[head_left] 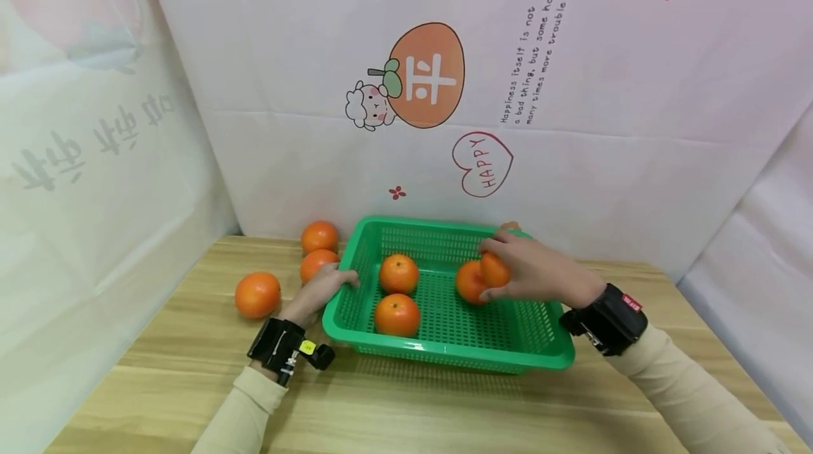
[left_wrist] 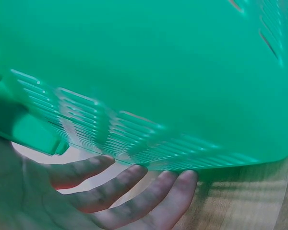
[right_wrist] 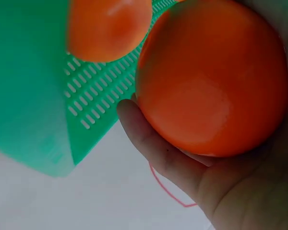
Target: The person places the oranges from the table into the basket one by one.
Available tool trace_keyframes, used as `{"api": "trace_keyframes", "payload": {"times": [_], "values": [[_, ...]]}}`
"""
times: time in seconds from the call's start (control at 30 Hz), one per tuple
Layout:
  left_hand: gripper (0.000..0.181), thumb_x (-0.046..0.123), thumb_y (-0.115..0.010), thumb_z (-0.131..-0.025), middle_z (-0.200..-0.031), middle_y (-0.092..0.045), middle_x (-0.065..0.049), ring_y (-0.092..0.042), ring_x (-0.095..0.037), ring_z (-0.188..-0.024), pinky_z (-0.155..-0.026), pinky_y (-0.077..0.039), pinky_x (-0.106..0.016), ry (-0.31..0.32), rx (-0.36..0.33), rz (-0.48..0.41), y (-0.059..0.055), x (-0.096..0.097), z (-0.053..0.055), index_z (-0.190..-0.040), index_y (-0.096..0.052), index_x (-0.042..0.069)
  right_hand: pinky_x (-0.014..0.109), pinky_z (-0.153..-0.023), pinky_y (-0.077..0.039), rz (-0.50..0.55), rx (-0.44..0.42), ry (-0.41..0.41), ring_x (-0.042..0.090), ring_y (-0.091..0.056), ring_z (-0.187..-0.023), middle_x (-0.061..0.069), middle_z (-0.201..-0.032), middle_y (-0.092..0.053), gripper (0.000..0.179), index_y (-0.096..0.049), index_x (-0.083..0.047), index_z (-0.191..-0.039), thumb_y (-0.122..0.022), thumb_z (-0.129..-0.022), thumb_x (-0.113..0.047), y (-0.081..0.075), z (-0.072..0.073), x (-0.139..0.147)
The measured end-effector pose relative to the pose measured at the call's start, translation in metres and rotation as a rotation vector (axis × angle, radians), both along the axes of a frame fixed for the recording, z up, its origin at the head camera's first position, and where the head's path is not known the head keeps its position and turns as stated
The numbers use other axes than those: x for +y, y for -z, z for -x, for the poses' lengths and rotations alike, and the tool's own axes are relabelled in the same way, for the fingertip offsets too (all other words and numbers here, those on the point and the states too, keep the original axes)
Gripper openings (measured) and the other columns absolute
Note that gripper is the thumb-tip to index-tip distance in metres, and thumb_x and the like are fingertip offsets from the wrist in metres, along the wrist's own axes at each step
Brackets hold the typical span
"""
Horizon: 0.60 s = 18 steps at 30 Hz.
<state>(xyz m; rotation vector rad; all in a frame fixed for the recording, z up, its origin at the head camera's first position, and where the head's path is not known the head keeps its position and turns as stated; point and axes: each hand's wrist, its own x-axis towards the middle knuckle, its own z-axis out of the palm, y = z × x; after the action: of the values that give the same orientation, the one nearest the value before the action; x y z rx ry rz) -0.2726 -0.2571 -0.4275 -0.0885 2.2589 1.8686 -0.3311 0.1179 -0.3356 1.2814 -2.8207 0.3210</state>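
Observation:
A green slotted plastic basket (head_left: 438,349) stands on the wooden table. My left hand (head_left: 322,293) grips its left rim, thumb over the edge; in the left wrist view the fingers (left_wrist: 129,177) lie against the outer wall. My right hand (head_left: 533,267) holds an orange (head_left: 495,269) over the basket's right half, and the right wrist view shows the orange (right_wrist: 213,79) against the palm. Just left of it, another orange (head_left: 470,283) sits in the basket. Two more oranges, one farther back (head_left: 398,274) and one nearer (head_left: 396,315), lie in its left half.
Left of the basket, three oranges lie on the table: one at the back (head_left: 320,237), one beside my left hand (head_left: 316,263), and one farther left (head_left: 257,294). Printed cloth (head_left: 286,122) hangs behind and at both sides. A small orange-coloured patch (head_left: 512,226) shows behind my right hand.

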Motion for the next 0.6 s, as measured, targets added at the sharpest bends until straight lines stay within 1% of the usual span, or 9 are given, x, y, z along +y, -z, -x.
{"api": "trace_keyframes", "payload": {"times": [0.13, 0.33, 0.43, 0.6], "values": [[0.068, 0.014, -0.054, -0.088, -0.144, -0.059, -0.034, -0.070, -0.040, -0.119, -0.089, -0.065, -0.043, -0.003, 0.008, -0.004, 0.001, 0.001, 0.000, -0.152, -0.044, -0.008, 0.023, -0.067, -0.053, -0.038, -0.024, -0.005, 0.014, -0.057, -0.086, 0.007, -0.117, -0.062, 0.064, -0.064, -0.012, -0.130, -0.090, -0.080, -0.043, 0.001, 0.001, -0.006], [0.066, 0.015, -0.055, -0.087, -0.140, -0.062, -0.033, -0.073, -0.036, -0.113, -0.087, -0.066, -0.043, -0.016, 0.007, 0.001, 0.004, 0.001, 0.001, -0.149, -0.046, -0.007, 0.026, -0.069, -0.054, -0.090, -0.038, -0.010, 0.013, -0.058, -0.085, 0.005, -0.117, -0.062, 0.069, -0.064, -0.011, -0.134, -0.089, -0.080, -0.046, 0.001, 0.002, -0.016], [0.064, 0.015, -0.055, -0.087, -0.136, -0.065, -0.032, -0.074, -0.033, -0.109, -0.085, -0.066, -0.042, -0.023, 0.004, 0.006, 0.003, 0.001, 0.001, -0.146, -0.048, -0.007, 0.026, -0.070, -0.053, -0.104, -0.048, -0.027, 0.013, -0.059, -0.085, 0.005, -0.117, -0.063, 0.068, -0.064, -0.012, -0.133, -0.089, -0.080, -0.046, 0.004, 0.002, -0.021], [0.061, 0.015, -0.055, -0.087, -0.134, -0.066, -0.031, -0.074, -0.033, -0.107, -0.083, -0.067, -0.041, -0.026, 0.006, 0.018, 0.002, 0.001, 0.001, -0.144, -0.050, -0.007, 0.031, -0.075, -0.056, -0.140, -0.045, -0.044, 0.016, -0.060, -0.091, 0.006, -0.120, -0.064, 0.066, -0.065, -0.014, -0.131, -0.088, -0.080, -0.049, 0.008, 0.004, -0.029]]}}
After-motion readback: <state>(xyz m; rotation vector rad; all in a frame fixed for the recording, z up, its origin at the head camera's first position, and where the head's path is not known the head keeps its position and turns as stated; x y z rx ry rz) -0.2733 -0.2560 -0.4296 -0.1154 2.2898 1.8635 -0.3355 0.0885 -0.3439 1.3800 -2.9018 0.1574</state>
